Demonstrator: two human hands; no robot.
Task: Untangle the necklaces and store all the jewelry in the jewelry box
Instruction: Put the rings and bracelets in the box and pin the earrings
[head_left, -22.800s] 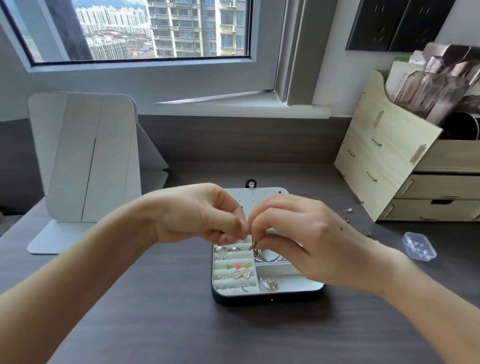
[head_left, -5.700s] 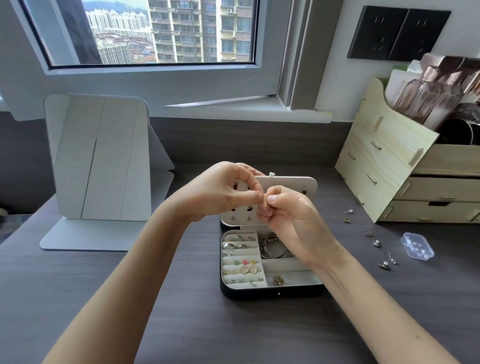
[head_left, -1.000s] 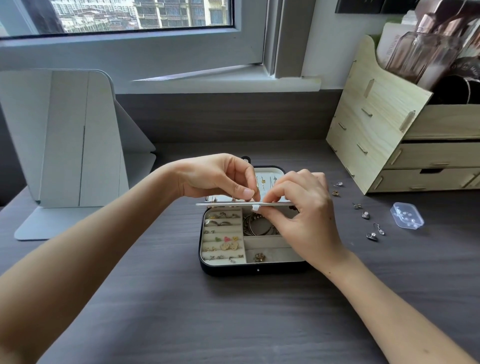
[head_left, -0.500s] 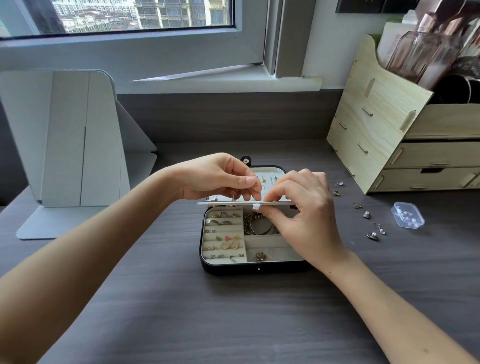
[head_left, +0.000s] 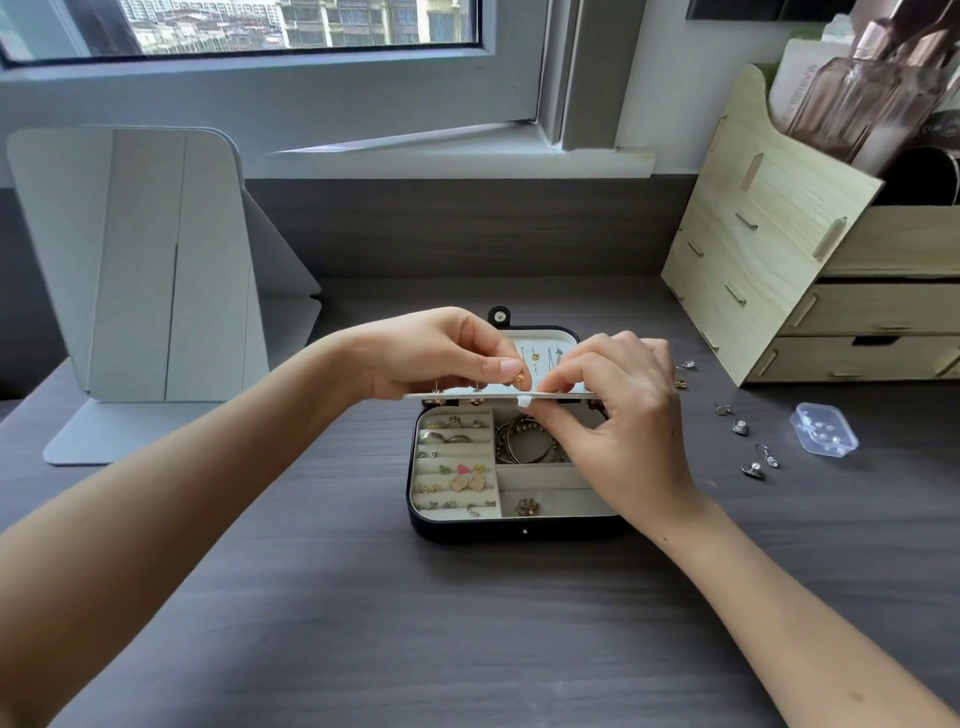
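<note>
A white folding stand (head_left: 140, 270) stood at the far left of the dark desk (head_left: 467, 623). The left hand (head_left: 431, 353) pinched a small gold earring (head_left: 519, 378) between thumb and forefinger, right at the upper face of the white earring panel (head_left: 467, 396). That panel was held level over the far half of the open jewelry box (head_left: 514, 525), which sat mid-desk with rings and studs in its left rows and bangles (head_left: 524, 441) in a right compartment. The right hand (head_left: 618, 415), close beside the left, gripped the panel's near edge with curled fingers. Loose earrings (head_left: 753, 467) lay on the desk to the right, near a clear plastic case (head_left: 824, 428), in front of a wooden organizer (head_left: 779, 249).
</note>
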